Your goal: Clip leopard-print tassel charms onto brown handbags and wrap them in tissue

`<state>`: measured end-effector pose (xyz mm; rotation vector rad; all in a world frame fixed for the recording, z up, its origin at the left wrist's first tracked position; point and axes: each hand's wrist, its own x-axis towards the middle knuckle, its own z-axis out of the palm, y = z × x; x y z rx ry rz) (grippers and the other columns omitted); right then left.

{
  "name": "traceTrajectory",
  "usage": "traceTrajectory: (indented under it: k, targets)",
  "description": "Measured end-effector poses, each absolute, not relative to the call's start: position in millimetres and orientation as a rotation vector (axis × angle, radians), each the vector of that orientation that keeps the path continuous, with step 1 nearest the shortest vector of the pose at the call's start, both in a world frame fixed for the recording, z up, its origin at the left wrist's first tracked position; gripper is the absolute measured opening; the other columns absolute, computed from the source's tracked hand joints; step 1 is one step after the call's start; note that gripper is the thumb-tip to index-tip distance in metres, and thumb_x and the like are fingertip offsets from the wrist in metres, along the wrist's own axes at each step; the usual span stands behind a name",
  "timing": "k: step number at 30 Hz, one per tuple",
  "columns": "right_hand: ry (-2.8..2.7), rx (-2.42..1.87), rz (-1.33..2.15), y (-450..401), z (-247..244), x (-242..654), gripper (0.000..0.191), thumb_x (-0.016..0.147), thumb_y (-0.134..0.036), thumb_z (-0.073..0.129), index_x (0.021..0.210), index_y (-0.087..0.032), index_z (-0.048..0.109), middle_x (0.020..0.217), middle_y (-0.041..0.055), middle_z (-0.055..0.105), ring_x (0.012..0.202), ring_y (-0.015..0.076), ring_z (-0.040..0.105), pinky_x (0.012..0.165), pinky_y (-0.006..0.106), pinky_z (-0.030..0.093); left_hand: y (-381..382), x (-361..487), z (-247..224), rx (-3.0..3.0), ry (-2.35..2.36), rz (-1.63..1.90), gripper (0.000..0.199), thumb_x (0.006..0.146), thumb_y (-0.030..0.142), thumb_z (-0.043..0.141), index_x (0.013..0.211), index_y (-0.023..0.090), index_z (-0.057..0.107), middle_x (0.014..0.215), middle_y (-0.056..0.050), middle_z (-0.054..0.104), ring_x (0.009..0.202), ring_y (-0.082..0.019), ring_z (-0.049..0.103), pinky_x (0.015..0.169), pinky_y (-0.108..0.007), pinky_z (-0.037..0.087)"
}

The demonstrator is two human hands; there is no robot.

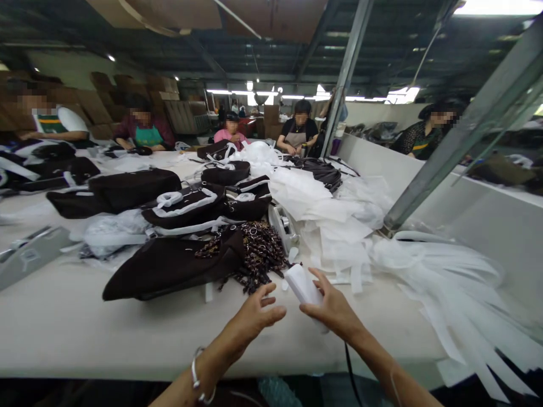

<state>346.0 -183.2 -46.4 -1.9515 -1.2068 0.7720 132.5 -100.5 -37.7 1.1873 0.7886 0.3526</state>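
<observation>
My right hand (333, 308) grips a smooth white box-shaped object (303, 284), its thumb on the near side and fingers on the far side. What kind of object it is, I cannot tell. To its left, my left hand (257, 312) hangs above the table with its fingers apart and nothing in them; a silver bangle circles that wrist. Just beyond the left hand lies a heap of brown patterned cloth ties with metal rings (263, 254). It rests against a dark brown bag (169, 268).
More dark bags with white-wrapped straps (186, 203) cover the table (139, 333). White sheets (335, 237) and long white strips (445, 282) spread to the right, near a slanted metal post (424, 181). A grey metal device (282, 226) stands mid-table. Several people work opposite.
</observation>
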Motion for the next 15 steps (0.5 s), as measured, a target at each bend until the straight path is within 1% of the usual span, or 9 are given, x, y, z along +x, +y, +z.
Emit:
traceTrajectory:
  k: [1, 3, 5, 8, 9, 11, 13, 15]
  targets:
    - [-1.258, -2.039, 0.638, -180, -50, 358, 0.089, 0.063, -0.030, 0.076, 0.144, -0.024, 0.038, 0.126, 0.0125, 0.061, 0.110, 0.0345, 0.060, 0.095, 0.047, 0.045, -98, 128, -39, 1.234, 0.784, 0.341, 0.083, 0.067, 0.050, 0.076, 0.134, 0.011, 0.046, 0.140, -0.026, 0.046, 0.134, -0.036, 0.040, 0.094, -0.043, 0.046]
    - [-1.325, -2.159, 0.434, -174, -58, 380, 0.087, 0.066, -0.032, 0.071, 0.145, -0.023, 0.037, 0.132, 0.0136, 0.058, 0.111, 0.0363, 0.059, 0.093, 0.048, 0.045, -93, 119, -38, 1.343, 0.780, 0.332, 0.065, 0.071, 0.045, 0.074, 0.123, 0.010, 0.056, 0.131, -0.023, 0.056, 0.126, -0.034, 0.049, 0.096, -0.042, 0.045]
    - [-1.353, -2.237, 0.298, -167, -67, 401, 0.084, 0.069, -0.033, 0.067, 0.146, -0.020, 0.035, 0.135, 0.0147, 0.056, 0.111, 0.0371, 0.059, 0.091, 0.049, 0.047, -87, 111, -33, 1.429, 0.798, 0.332, 0.052, 0.074, 0.040, 0.070, 0.117, 0.012, 0.060, 0.123, -0.019, 0.062, 0.119, -0.032, 0.055, 0.093, -0.040, 0.047]
    - [-1.292, -2.284, 0.230, -157, -77, 427, 0.084, 0.068, -0.034, 0.069, 0.145, -0.020, 0.037, 0.134, 0.0148, 0.057, 0.112, 0.0370, 0.059, 0.094, 0.049, 0.046, -76, 103, -22, 1.451, 0.840, 0.346, 0.042, 0.077, 0.036, 0.067, 0.114, 0.016, 0.063, 0.115, -0.013, 0.067, 0.112, -0.029, 0.059, 0.089, -0.035, 0.049]
    - [-1.211, -2.280, 0.281, -155, -78, 434, 0.085, 0.067, -0.036, 0.072, 0.143, -0.020, 0.039, 0.131, 0.0146, 0.059, 0.112, 0.0367, 0.060, 0.095, 0.049, 0.046, -72, 101, -20, 1.438, 0.850, 0.355, 0.041, 0.077, 0.036, 0.067, 0.112, 0.017, 0.064, 0.114, -0.012, 0.068, 0.111, -0.028, 0.060, 0.088, -0.034, 0.049]
    - [-0.939, -2.192, 0.527, -151, -79, 443, 0.084, 0.065, -0.041, 0.075, 0.138, -0.019, 0.043, 0.121, 0.0145, 0.065, 0.107, 0.0352, 0.063, 0.091, 0.048, 0.049, -65, 98, -19, 1.408, 0.860, 0.371, 0.039, 0.076, 0.037, 0.067, 0.110, 0.017, 0.065, 0.113, -0.011, 0.069, 0.109, -0.027, 0.062, 0.087, -0.032, 0.049]
    - [-0.646, -1.924, 0.887, -149, -76, 446, 0.074, 0.069, -0.046, 0.073, 0.133, -0.018, 0.047, 0.115, 0.0152, 0.068, 0.103, 0.0326, 0.065, 0.085, 0.044, 0.053, -61, 94, -22, 1.371, 0.855, 0.375, 0.040, 0.076, 0.040, 0.068, 0.109, 0.017, 0.065, 0.113, -0.011, 0.069, 0.107, -0.027, 0.063, 0.086, -0.032, 0.050]
    - [-0.439, -1.569, 1.203, -146, -72, 446, 0.062, 0.078, -0.049, 0.065, 0.128, -0.015, 0.051, 0.118, 0.0172, 0.066, 0.103, 0.0297, 0.066, 0.080, 0.040, 0.055, -59, 91, -29, 1.324, 0.846, 0.385, 0.041, 0.077, 0.042, 0.068, 0.109, 0.017, 0.065, 0.112, -0.012, 0.069, 0.106, -0.027, 0.063, 0.087, -0.032, 0.050]
